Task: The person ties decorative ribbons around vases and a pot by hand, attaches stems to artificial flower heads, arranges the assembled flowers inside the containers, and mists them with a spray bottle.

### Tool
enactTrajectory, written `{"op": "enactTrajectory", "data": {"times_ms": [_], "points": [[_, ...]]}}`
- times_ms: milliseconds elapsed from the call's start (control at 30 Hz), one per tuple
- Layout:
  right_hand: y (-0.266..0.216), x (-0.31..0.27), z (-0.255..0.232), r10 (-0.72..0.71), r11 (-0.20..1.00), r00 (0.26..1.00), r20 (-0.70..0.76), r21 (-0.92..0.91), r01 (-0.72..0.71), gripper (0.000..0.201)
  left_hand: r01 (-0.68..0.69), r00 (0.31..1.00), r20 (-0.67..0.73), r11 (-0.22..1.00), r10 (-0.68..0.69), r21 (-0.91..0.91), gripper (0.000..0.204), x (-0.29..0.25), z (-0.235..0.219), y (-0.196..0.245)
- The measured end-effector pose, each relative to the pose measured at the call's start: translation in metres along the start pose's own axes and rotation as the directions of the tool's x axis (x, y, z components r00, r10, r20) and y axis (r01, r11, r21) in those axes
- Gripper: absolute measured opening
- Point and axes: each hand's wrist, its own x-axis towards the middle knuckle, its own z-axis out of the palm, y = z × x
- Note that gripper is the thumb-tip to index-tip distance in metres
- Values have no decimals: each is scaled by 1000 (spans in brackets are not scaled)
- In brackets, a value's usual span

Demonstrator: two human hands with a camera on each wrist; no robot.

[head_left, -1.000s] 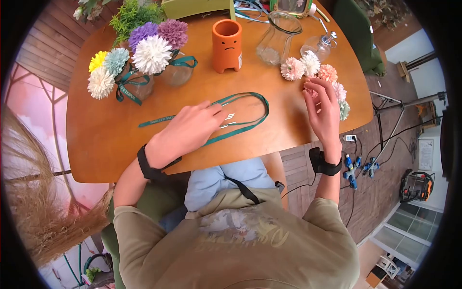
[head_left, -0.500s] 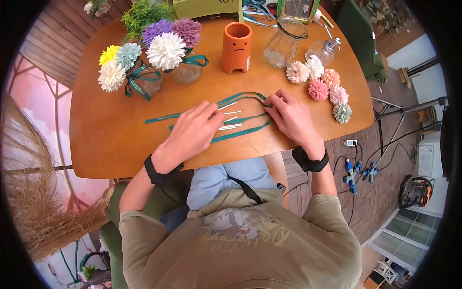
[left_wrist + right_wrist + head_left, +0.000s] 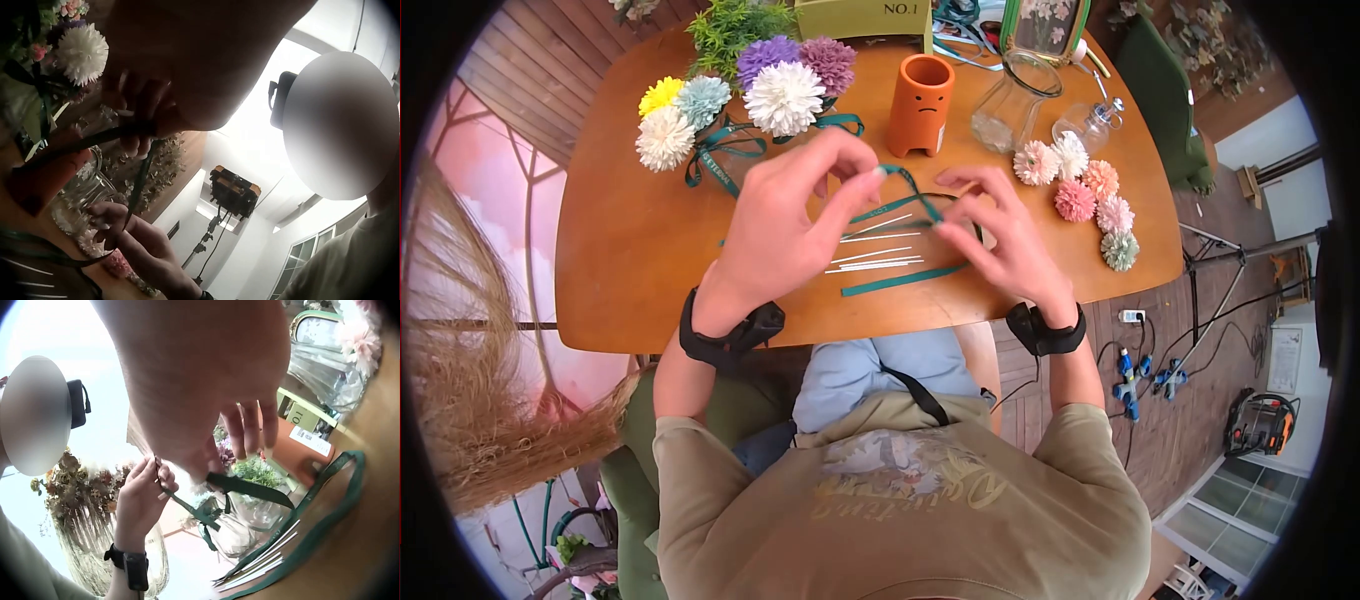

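My left hand (image 3: 785,220) is raised above the table and pinches a dark green ribbon (image 3: 910,183) between thumb and index finger. My right hand (image 3: 1005,240) pinches the same ribbon lower down, to the right. A short stretch runs between both hands, and the right wrist view shows a loose ribbon end (image 3: 256,490) by the right fingertips. Beneath the hands lie several thin white sticks (image 3: 880,237) and a flat piece of green ribbon (image 3: 900,281), partly hidden by the right hand.
Several loose flower heads (image 3: 1075,200) lie at the right. Behind stand an orange pot (image 3: 920,105) with a frowning face, a glass vase (image 3: 1005,115) and a spray bottle (image 3: 1090,127). Ribbon-tied jars of flowers (image 3: 784,98) stand at the left, near the left hand.
My right hand has come left from the flower heads to the ribbon and pinched it. My left hand has risen from the table, lifting a ribbon with it. The head view has shifted.
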Motion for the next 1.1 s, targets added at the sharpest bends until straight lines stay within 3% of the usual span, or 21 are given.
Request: {"op": "enactTrajectory", "data": {"times_ms": [67, 133, 200, 267, 333, 400, 533, 600, 667, 733, 767, 833, 867, 967, 1000, 1067, 1100], "points": [[2, 9, -2, -56, 996, 979, -195, -72, 42, 12, -60, 997, -42, 998, 60, -8, 5, 7, -6, 5], [1, 16, -10, -4, 999, 966, -258, 32, 13, 8, -20, 985, -170, 997, 8, -70, 4, 12, -14, 12], [-1, 26, -21, 127, 921, 922, -366, 388, 27, 7, -74, 978, -200, 996, 64, -39, 4, 16, -19, 15], [-15, 34, -39, 149, 919, 906, -397, 394, 22, 7, -81, 941, -338, 985, 25, -154, 5, 17, -22, 18], [-23, 38, -59, 148, 772, 923, -354, 625, 116, 7, -107, 928, -371, 980, 38, -165, 6, 14, -26, 19], [-23, 38, -75, 117, 836, 894, -433, 529, 146, 10, -112, 894, -444, 931, -58, -347, 7, 7, -27, 22], [-20, 25, -104, 116, 870, 829, -548, 458, 181, 9, -139, 843, -532, 924, -77, -355, 8, -5, -33, 14], [-20, 17, -108, 129, 873, 817, -562, 455, 175, 9, -74, 864, -494, 944, -100, -320, 9, -11, -32, 15], [-12, 7, -107, 176, 880, 820, -545, 461, 118, 9, 68, 916, -346, 930, -202, -362, 10, -18, -28, 12], [-1, -10, -99, 278, 862, 849, -449, 507, -15, 12, 259, 949, -76, 891, -307, -372, 10, -25, -16, 6], [0, -14, -98, 348, 852, 848, -400, 513, -108, 12, 259, 949, -70, 890, -306, -375, 10, -26, -9, -2], [3, -18, -93, 477, 792, 812, -336, 564, -232, 14, 348, 937, 140, 891, -320, -292, 12, -26, 7, -18], [5, -20, -92, 477, 793, 812, -338, 564, -231, 14, 347, 937, 141, 892, -318, -292, 12, -25, 14, -25], [7, -26, -93, 466, 800, 839, -280, 538, -265, 14, 297, 906, 284, 950, -313, 100, 31, -13, 30, -31], [4, -27, -94, 464, 801, 840, -282, 538, -262, 14, 295, 907, 282, 950, -312, 102, 31, -14, 39, -33], [-6, -30, -100, 384, 796, 860, -336, 593, -123, 14, 75, 982, 148, 965, -114, 250, 46, -14, 58, -38], [-14, -29, -103, 313, 793, 868, -386, 609, -16, 14, 123, 959, 204, 936, -198, 331, 68, -11, 63, -40]]}}
